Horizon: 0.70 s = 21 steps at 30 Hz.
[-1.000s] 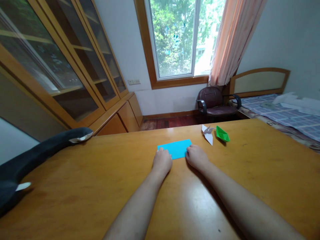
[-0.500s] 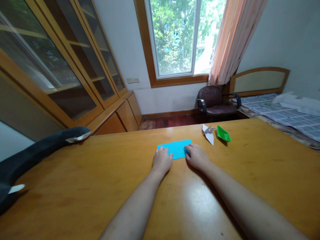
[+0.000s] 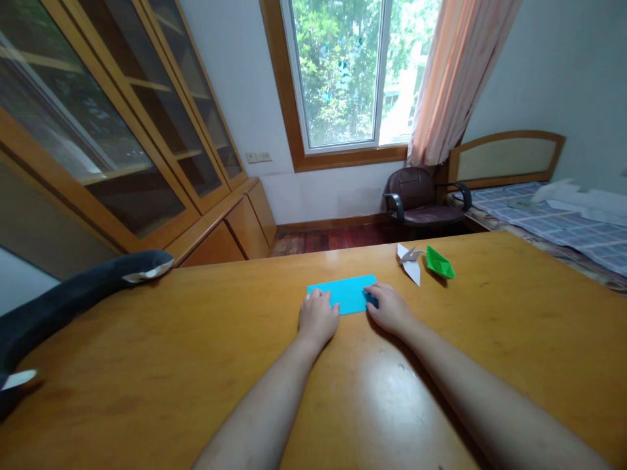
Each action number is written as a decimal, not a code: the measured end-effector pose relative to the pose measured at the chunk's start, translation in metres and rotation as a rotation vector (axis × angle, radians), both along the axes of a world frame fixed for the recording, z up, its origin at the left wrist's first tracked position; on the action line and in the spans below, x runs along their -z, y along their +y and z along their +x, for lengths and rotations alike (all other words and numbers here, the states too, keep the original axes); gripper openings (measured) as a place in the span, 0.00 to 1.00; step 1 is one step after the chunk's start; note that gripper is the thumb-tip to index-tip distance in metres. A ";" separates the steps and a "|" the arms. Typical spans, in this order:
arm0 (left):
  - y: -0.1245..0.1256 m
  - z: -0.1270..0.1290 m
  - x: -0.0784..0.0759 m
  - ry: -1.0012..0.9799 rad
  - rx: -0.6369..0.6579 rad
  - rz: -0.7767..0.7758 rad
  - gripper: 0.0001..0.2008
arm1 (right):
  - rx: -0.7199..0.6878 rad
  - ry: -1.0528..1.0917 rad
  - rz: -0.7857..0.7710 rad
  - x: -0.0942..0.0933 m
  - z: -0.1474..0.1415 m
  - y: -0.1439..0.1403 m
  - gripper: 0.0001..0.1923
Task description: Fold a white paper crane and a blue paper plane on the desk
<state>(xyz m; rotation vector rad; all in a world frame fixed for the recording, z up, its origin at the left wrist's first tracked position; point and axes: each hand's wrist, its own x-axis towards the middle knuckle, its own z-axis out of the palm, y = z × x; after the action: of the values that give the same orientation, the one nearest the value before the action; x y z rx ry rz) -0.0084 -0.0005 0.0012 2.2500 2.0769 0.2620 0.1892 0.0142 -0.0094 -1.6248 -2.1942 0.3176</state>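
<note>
Daylight from a window [image 3: 343,72] with a peach curtain [image 3: 450,72] falls on a wooden tabletop [image 3: 147,365] that fills the lower half of the view. Near its far middle lies a folded blue paper [image 3: 343,292], a flat rectangle with its long axis running left to right and tilted slightly, its right end a little farther away. The left hand [image 3: 317,318] rests curled on the paper's near left corner, its grip loose, fingertips pressing down. The right hand [image 3: 389,307] covers the near right corner, where its fingers seem to pinch or lift the edge; how firm that grip is I cannot tell. Just beyond and to the right sit a white paper crane [image 3: 409,260] and a green paper boat [image 3: 439,262], close together, apart from the blue paper. A dark plush toy [image 3: 73,300] lies along the left edge.
</note>
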 end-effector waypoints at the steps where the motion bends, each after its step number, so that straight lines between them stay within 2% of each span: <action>1: 0.000 0.000 0.000 -0.002 -0.001 -0.001 0.16 | 0.002 0.002 -0.003 0.000 0.000 0.000 0.18; 21: 0.000 0.001 0.000 -0.010 -0.003 0.003 0.16 | -0.012 0.037 0.029 0.002 0.002 0.000 0.19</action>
<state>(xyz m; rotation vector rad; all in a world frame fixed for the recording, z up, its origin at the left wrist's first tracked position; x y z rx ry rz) -0.0071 -0.0009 0.0015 2.2433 2.0767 0.2759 0.1915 0.0140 -0.0116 -1.5785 -2.1718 0.3150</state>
